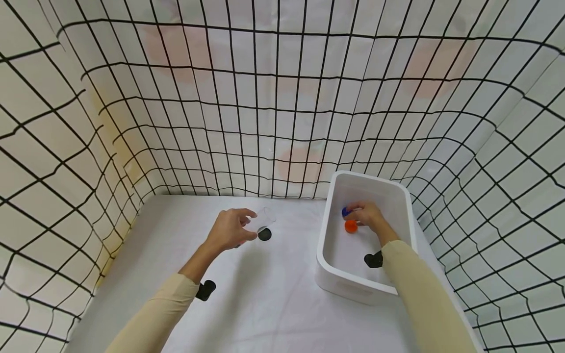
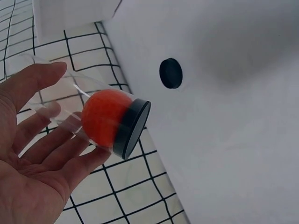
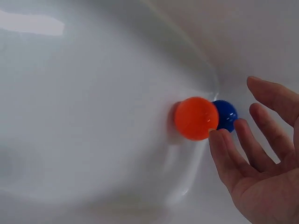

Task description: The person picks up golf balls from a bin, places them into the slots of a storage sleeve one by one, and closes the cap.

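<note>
In my left hand (image 2: 51, 154) I hold a clear tube (image 1: 266, 215), thumb on one side and fingers on the other. A red-orange ball (image 2: 103, 116) lies inside it, against the black cap (image 2: 133, 128) that closes one end. A second black cap (image 2: 171, 73) lies on the white table nearby. My right hand (image 1: 367, 214) reaches into a white bin (image 1: 324, 235), its fingers spread and loosely bent. Close to those fingertips, an orange ball (image 3: 196, 118) and a blue ball (image 3: 226, 115) sit side by side; whether a finger touches the orange one, I cannot tell.
Black netting (image 1: 275, 105) surrounds the table (image 1: 273, 299) at the back and both sides, with white cloth behind it. The bin's raised rim encircles my right hand. A black shape (image 1: 205, 290) shows at my left wrist and another (image 1: 373, 260) at my right.
</note>
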### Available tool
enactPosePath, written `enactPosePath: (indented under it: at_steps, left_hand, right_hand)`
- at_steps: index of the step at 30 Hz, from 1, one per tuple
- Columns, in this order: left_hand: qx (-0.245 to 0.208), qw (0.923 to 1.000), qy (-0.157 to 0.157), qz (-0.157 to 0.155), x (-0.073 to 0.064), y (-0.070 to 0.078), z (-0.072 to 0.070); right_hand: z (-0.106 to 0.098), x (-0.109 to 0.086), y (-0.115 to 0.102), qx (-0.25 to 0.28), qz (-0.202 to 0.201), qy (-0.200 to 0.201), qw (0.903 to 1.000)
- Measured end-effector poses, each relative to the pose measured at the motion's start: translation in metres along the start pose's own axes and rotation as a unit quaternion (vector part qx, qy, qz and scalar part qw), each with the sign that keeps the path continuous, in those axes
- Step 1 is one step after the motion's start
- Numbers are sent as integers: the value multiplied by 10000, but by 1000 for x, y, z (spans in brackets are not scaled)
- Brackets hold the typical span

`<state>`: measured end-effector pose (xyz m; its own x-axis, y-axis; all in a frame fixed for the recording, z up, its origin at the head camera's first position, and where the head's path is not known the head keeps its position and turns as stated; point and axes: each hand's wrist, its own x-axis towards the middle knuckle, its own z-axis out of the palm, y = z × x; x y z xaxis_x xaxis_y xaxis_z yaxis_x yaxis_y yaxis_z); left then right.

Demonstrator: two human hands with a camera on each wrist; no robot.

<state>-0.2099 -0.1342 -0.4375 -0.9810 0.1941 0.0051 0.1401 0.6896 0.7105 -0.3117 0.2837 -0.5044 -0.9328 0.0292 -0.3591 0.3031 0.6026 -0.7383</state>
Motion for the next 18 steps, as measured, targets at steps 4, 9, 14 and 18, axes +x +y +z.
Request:
enactPosePath:
  at_steps: [4,9,14,18]
  left_hand:
    - [26,10000,-6,-24,-1,-3,-2]
    - [54,10000,29,-30,-1,-6,-2]
    - [-15,10000,19,-52,-1,-7,-2]
    - [101,9999,61,-26,-1,-7,-2]
  right_hand:
    - [1,3,4,-102,80,22,9999]
    - [3,6,8,-240,148,90,9996]
    - [4,10,16,-446,217,51,9988]
    - [4,9,22,-403,276,-93,9988]
